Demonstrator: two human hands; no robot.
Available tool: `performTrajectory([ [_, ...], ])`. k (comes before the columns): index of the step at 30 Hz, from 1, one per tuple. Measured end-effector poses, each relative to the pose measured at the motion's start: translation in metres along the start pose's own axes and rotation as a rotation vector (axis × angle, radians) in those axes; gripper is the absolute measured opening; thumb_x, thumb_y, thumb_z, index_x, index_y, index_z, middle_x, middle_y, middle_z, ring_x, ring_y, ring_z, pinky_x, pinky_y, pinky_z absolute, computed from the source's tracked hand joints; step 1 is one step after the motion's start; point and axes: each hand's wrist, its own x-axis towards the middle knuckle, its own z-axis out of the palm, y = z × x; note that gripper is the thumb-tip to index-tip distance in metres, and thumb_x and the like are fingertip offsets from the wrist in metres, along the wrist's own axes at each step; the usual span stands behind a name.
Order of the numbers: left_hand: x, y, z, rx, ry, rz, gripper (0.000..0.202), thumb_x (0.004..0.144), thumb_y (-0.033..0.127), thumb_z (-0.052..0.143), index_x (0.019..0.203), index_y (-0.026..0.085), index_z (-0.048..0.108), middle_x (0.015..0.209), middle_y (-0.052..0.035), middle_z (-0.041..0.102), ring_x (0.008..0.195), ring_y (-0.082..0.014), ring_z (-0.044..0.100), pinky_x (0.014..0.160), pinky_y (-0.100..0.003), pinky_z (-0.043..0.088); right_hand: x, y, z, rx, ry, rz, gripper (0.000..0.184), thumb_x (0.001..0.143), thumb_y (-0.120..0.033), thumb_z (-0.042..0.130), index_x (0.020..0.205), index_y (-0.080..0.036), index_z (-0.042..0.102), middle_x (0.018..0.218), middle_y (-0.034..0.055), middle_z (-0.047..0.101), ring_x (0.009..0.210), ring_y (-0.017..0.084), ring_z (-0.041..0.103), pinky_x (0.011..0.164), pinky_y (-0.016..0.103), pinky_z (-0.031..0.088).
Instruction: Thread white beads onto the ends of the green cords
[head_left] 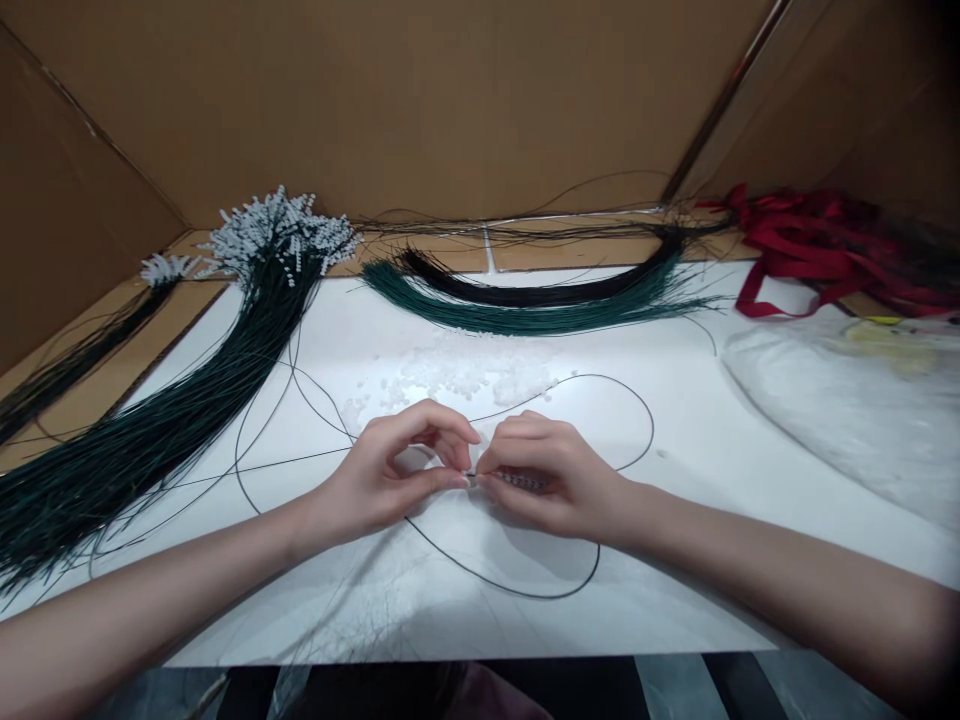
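Above the middle of the white board, my left hand (409,465) and my right hand (547,470) meet fingertip to fingertip. My right hand is closed on a dark wire (517,596), with a row of small beads (523,481) showing under its fingers. Between thumb and finger, my left hand pinches what looks like a small white bead (466,481) at the wire's end; the fingertips partly cover it. The wire's thin loops spread out around both hands. Just beyond them lies a loose scatter of white beads (487,375).
At left lies a thick bundle of dark green wires (225,385) with beaded white tips (281,235), beside a smaller bundle (90,345). Green and black wires (525,315) lie at the back. Red ribbon (795,250) and a clear plastic bag (847,400) are at right. Cardboard walls (450,100) enclose the board.
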Motion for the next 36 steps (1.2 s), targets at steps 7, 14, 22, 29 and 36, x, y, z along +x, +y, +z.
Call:
performTrajectory([
  [7,0.0005,0.0029,-0.0002,-0.017,-0.009,-0.005,0.028,0.086,0.011,0.071,0.111,0.019,0.060,0.090,-0.0021,0.066,0.085,-0.0125,0.066,0.079,-0.023,0.055,0.0008,-0.0007,-0.0013,0.007,-0.003,-0.002,0.012,0.087,-0.012,0.056,0.077,-0.016,0.061,0.063,-0.0030,0.048,0.059,0.010,0.044,0.064,0.025,0.037],
  [14,-0.0001,0.0010,0.0011,-0.008,-0.003,-0.016,0.028,0.086,0.013,0.071,0.112,0.019,0.060,0.090,-0.0031,0.066,0.085,-0.0137,0.066,0.078,-0.024,0.055,0.0003,-0.0001,-0.0008,0.000,-0.004,0.006,0.013,0.088,-0.013,0.055,0.078,-0.016,0.061,0.064,-0.0024,0.049,0.060,0.011,0.045,0.064,0.026,0.038],
  [22,-0.0011,-0.0014,0.0006,0.009,-0.007,-0.004,0.029,0.086,0.011,0.071,0.112,0.020,0.060,0.090,-0.0029,0.067,0.085,-0.0130,0.066,0.077,-0.022,0.055,0.0003,-0.0001,0.0002,0.003,0.002,-0.008,0.012,0.086,-0.010,0.056,0.077,-0.015,0.061,0.063,-0.0036,0.047,0.059,0.009,0.043,0.065,0.025,0.037],
  [29,-0.0021,-0.0040,0.0014,0.049,0.002,0.023,0.030,0.085,0.011,0.072,0.111,0.020,0.060,0.089,-0.0032,0.068,0.084,-0.0134,0.066,0.075,-0.022,0.056,-0.0004,0.0004,0.0010,-0.017,-0.010,-0.007,0.011,0.085,-0.010,0.056,0.077,-0.015,0.062,0.063,-0.0038,0.047,0.060,0.009,0.043,0.065,0.026,0.036],
  [36,-0.0003,-0.0021,0.0033,0.072,0.029,0.029,0.030,0.084,0.012,0.074,0.110,0.019,0.060,0.087,-0.0020,0.069,0.080,-0.0119,0.068,0.076,-0.021,0.057,0.0009,-0.0012,0.0007,0.021,-0.010,0.015,0.012,0.085,-0.009,0.056,0.076,-0.015,0.060,0.063,-0.0035,0.047,0.059,0.009,0.043,0.064,0.025,0.037],
])
